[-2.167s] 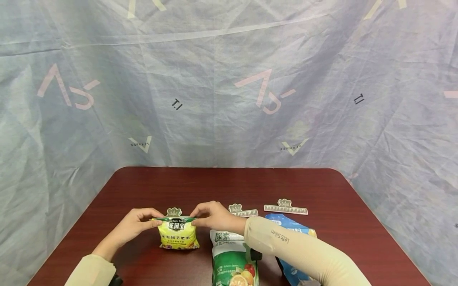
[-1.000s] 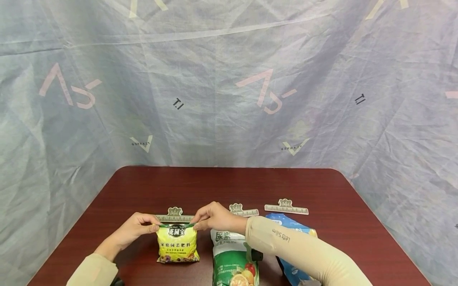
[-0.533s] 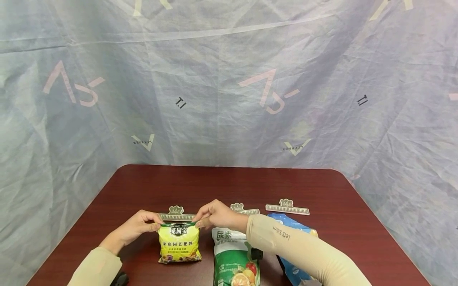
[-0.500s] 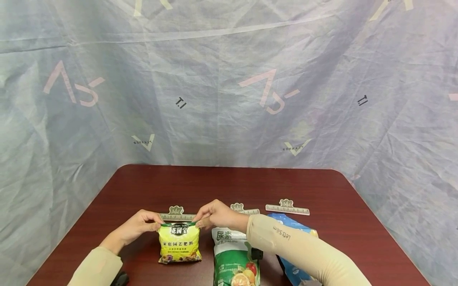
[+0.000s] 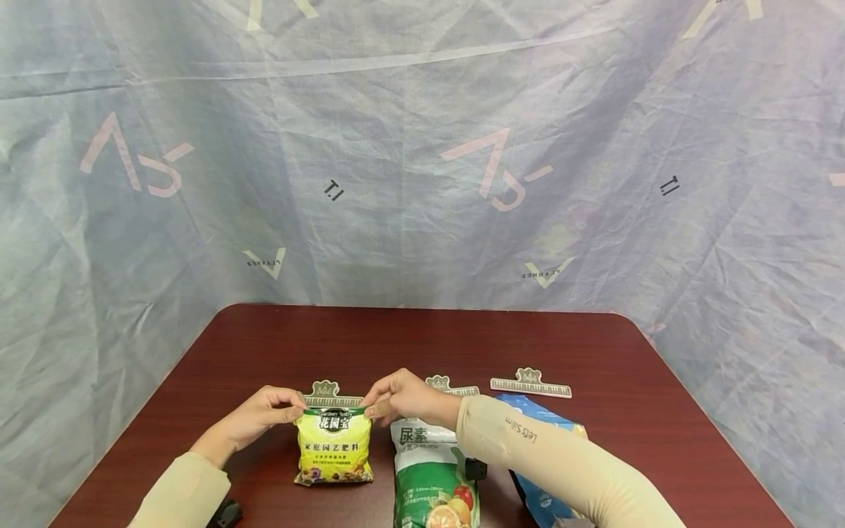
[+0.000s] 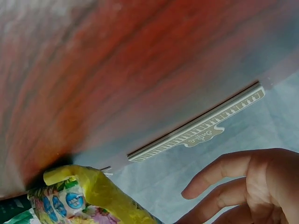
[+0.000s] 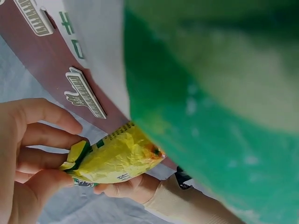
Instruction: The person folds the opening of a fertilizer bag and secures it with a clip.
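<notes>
A small yellow plastic bag of garden fertilizer (image 5: 334, 449) with a green top strip stands on the table in the head view. My left hand (image 5: 253, 419) pinches its top left corner between thumb and fingers. At the top right corner, my right hand (image 5: 408, 396) pinches the same edge. Just behind the bag lies a wide bag clip (image 5: 325, 393) with a piano-key pattern, partly hidden by it. The right wrist view shows the yellow bag (image 7: 119, 156) from its side, its folded top edge between right thumb and fingers (image 7: 39, 135).
A green-and-white bag (image 5: 422, 480) with fruit pictures lies beside the yellow one, under my right wrist. A blue bag (image 5: 538, 411) is partly covered by my right forearm. Two more piano-key clips, the middle one (image 5: 452, 389) and the right one (image 5: 530, 384), lie behind these bags.
Since the oldest frame, the yellow bag has come nearer the person and its front shows taller. In the last half second it has shifted slightly right, with both hands still at its top corners.
</notes>
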`<action>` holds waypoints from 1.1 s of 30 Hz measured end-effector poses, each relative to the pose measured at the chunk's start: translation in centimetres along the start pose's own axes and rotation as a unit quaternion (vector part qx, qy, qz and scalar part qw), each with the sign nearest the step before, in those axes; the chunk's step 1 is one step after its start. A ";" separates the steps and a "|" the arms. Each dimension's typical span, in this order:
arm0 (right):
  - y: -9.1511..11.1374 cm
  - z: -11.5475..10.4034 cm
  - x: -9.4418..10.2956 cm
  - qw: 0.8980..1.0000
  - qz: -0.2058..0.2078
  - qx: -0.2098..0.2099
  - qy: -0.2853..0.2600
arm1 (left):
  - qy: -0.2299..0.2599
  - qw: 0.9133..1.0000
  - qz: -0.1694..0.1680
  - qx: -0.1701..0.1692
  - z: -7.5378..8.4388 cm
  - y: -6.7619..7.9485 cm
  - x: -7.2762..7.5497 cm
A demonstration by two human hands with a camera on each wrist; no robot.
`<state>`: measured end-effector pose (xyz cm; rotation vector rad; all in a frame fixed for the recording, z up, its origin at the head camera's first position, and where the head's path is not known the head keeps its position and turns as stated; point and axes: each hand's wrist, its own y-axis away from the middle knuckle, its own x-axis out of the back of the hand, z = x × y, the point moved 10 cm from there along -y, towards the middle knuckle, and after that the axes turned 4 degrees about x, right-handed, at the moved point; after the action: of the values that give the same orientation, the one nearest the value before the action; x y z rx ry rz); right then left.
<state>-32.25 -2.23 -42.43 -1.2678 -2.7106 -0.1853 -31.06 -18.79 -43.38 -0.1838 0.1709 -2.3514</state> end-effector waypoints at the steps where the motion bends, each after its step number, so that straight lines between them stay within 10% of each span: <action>1: 0.0 0.1 0.0 1.000 0.000 -0.003 -0.002 | -0.002 1.000 0.004 0.008 -0.1 0.0 0.0; 21: 0.0 0.8 -0.1 0.999 -0.001 -0.026 -0.032 | 0.052 0.993 0.036 0.101 -1.8 0.2 0.2; 33: 0.1 0.6 -0.1 0.999 0.006 -0.025 -0.038 | -0.013 0.983 0.054 0.174 -1.7 -0.4 1.5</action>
<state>-32.19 -2.11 -43.02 -1.3316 -2.7780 -0.2076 -32.71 -19.46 -44.81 -0.0320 -0.2365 -2.2279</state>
